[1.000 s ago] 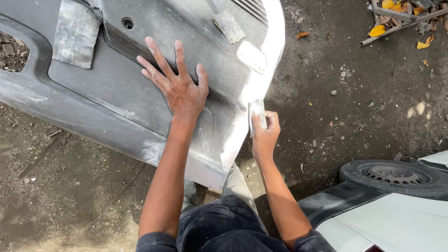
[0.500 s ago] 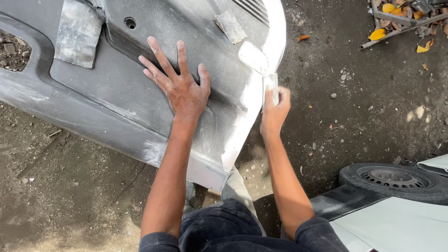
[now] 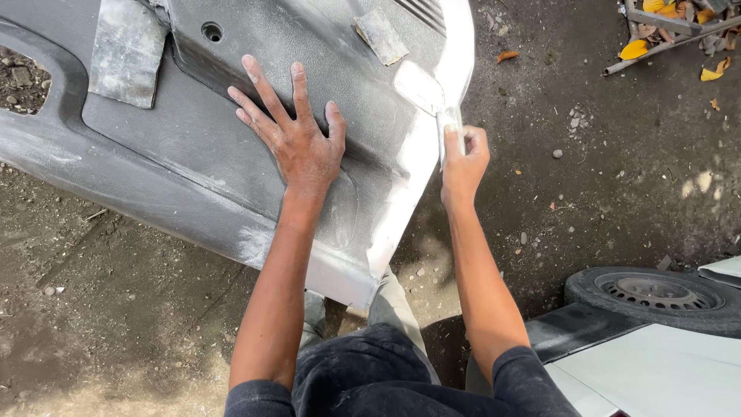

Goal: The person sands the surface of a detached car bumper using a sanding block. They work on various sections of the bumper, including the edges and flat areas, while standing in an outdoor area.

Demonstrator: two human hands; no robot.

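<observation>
The left hand (image 3: pixel 297 147) lies on the panel (image 3: pixel 185 147), the right hand (image 3: pixel 463 158) at its right edge (a tyre (image 3: pixel 656 293) well right).

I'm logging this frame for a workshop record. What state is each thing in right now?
Left hand: flat, fingers spread, pressing on the panel.
Right hand: closed around a sanding piece at the panel's edge.
Sanding piece: gripped, against the edge.
Grey panel: tilted across the lap, edge whitish and dusty, patches on top.
Tyre: lying flat on the dirt.
</observation>
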